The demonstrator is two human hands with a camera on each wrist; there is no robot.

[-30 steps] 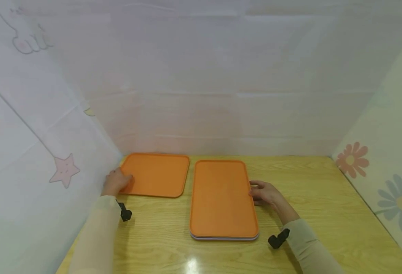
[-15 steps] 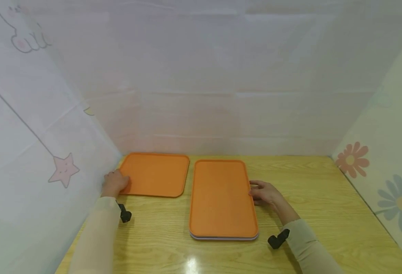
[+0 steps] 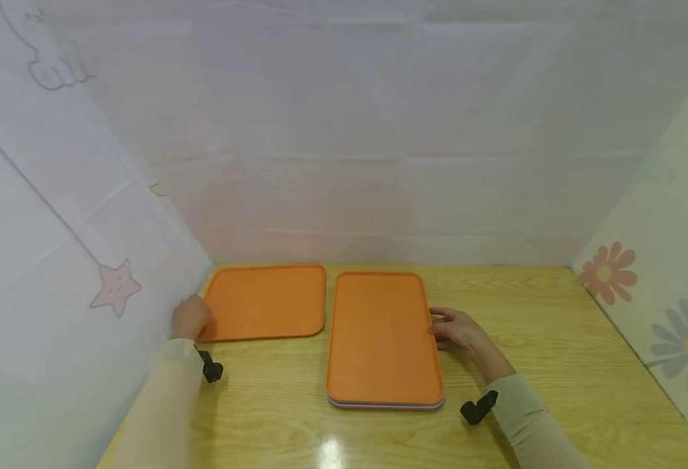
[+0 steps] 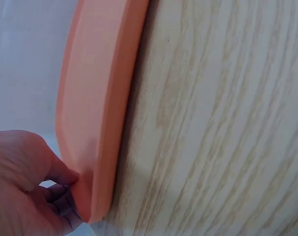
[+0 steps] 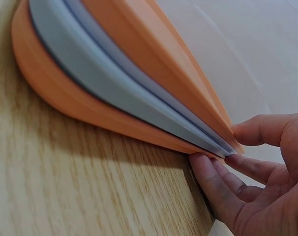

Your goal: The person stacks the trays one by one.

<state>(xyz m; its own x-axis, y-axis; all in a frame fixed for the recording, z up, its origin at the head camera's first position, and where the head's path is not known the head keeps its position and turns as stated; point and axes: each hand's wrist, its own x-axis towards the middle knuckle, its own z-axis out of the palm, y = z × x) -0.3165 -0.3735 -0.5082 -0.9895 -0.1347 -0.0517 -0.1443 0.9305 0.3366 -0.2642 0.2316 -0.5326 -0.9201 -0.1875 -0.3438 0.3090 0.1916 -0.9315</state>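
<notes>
An orange tray (image 3: 268,301) lies crosswise on the left of the table. My left hand (image 3: 191,317) pinches its near left corner; in the left wrist view the thumb (image 4: 63,172) lies on the rim and the other fingers are partly hidden behind it. To its right lies a lengthwise stack of trays (image 3: 385,339), orange on top. Grey, bluish and orange layers show beneath in the right wrist view. My right hand (image 3: 460,331) grips the stack's right edge, with fingertips (image 5: 204,164) by the bottom tray and another digit against the top one.
Both trays and stack rest on a wood-grain table (image 3: 531,326). A pale cloth wall (image 3: 379,143) rises behind the table. Printed side walls stand close at left, next to my left hand, and farther off at right.
My left hand has drawn the left end of the single orange tray slightly nearer, so the tray has turned a little. The right hand and the stack stay in place.
</notes>
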